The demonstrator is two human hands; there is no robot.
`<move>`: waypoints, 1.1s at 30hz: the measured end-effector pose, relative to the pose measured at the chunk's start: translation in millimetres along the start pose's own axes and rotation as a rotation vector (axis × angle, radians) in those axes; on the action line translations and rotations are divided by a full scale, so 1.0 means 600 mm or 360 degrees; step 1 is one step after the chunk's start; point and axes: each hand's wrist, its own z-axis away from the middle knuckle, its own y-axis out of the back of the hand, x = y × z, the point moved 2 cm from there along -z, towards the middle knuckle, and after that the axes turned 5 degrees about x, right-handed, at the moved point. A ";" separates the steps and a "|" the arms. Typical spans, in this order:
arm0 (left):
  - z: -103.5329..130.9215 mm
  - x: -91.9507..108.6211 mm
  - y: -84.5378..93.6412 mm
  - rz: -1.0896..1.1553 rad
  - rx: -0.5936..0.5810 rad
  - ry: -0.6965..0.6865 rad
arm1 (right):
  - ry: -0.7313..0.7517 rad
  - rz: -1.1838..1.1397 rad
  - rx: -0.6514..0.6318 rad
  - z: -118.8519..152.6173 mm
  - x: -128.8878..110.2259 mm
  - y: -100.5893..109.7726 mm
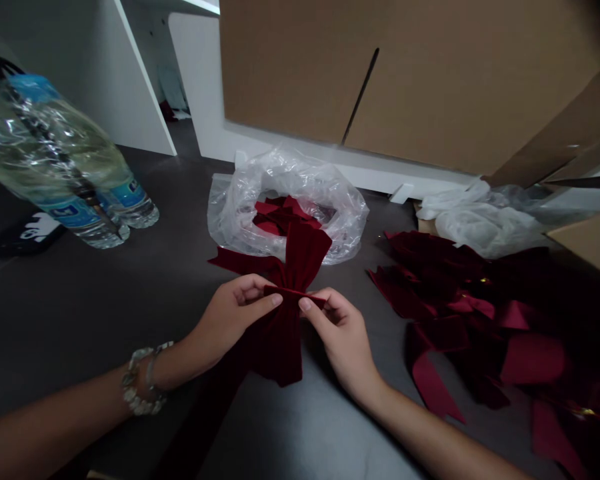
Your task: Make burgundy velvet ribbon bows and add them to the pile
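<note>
A dark red velvet bow is held up in the middle of the view, just above the dark table. Across its gathered centre lies a short strip of the same ribbon. My left hand pinches the strip's left end between thumb and fingers. At the right end, my right hand grips it the same way. One ribbon tail points left behind my left fingers, and another hangs down towards the lower left. The back of the bow is hidden.
Just behind the bow, a clear plastic bag holds red ribbon pieces. Velvet bows and ribbons are heaped on the right. Wrapped water bottles stand at the left. A large cardboard box and crumpled plastic are at the back.
</note>
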 end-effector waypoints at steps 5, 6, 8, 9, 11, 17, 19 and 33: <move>0.002 0.000 -0.001 0.0059 0.0039 -0.0020 | 0.0000 -0.0013 -0.0033 -0.001 0.000 0.000; 0.002 0.000 -0.001 0.0071 0.0045 -0.0014 | -0.0005 -0.0019 -0.0042 -0.001 0.002 0.000; 0.002 -0.001 -0.002 0.0115 0.0049 0.0013 | -0.0031 -0.0040 -0.0068 -0.003 0.006 0.000; 0.002 -0.001 -0.002 0.0151 0.0043 0.0032 | -0.0057 -0.0073 -0.0088 -0.004 0.010 0.001; 0.001 -0.002 -0.002 0.0247 0.0032 0.0070 | -0.0140 -0.0204 -0.0151 -0.006 0.016 0.000; 0.000 -0.007 0.000 0.0435 0.0055 0.0113 | -0.0405 -0.0556 -0.0331 -0.010 0.021 -0.005; 0.000 -0.007 -0.001 0.0430 0.0090 0.0105 | -0.0480 -0.0573 -0.0364 -0.010 0.018 -0.007; 0.001 -0.007 -0.002 0.0171 0.0192 -0.0046 | -0.0338 -0.0383 -0.0312 -0.010 0.018 -0.006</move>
